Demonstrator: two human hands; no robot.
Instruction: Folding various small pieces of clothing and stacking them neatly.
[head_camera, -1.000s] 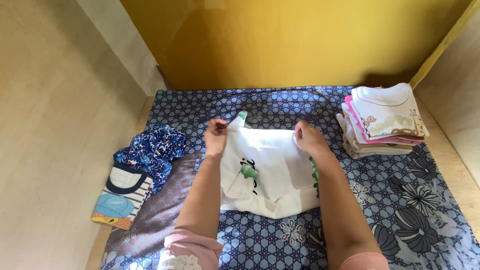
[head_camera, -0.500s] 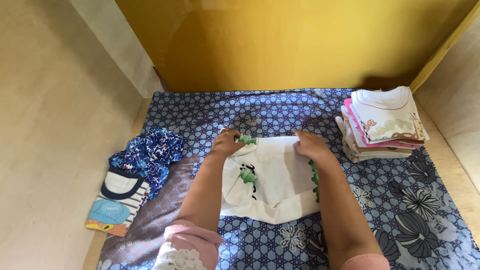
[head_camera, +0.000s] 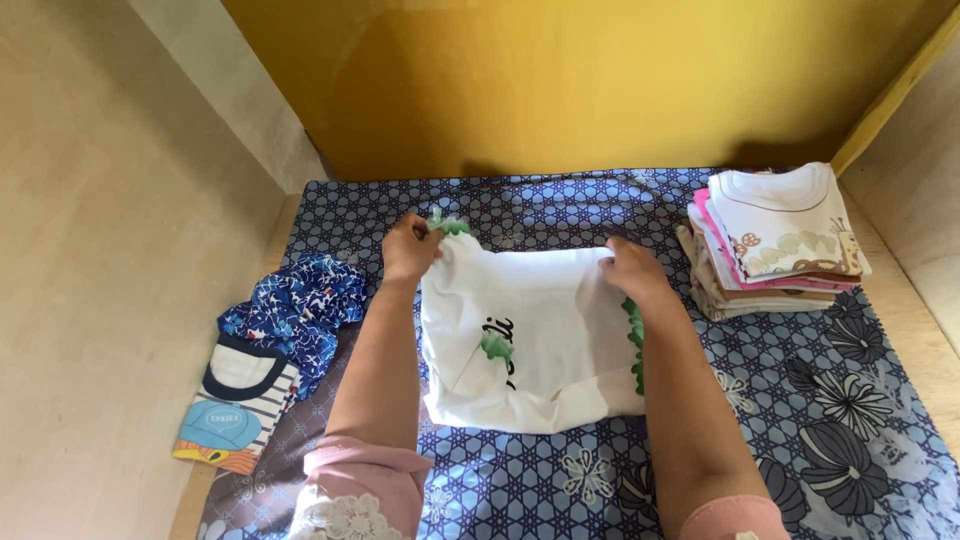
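A blue patterned mat (head_camera: 560, 200) lies before a yellow wall. Left to right: loose blue clothes (head_camera: 295, 305), the left hand (head_camera: 410, 248) pinching a white garment (head_camera: 530, 345), the right hand (head_camera: 632, 270) pressing it flat, a folded stack (head_camera: 775, 240).

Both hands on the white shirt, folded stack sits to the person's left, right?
Not quite. Both the left hand and right hand are on the white shirt, but the folded stack sits to the person's right, as the head view shows.
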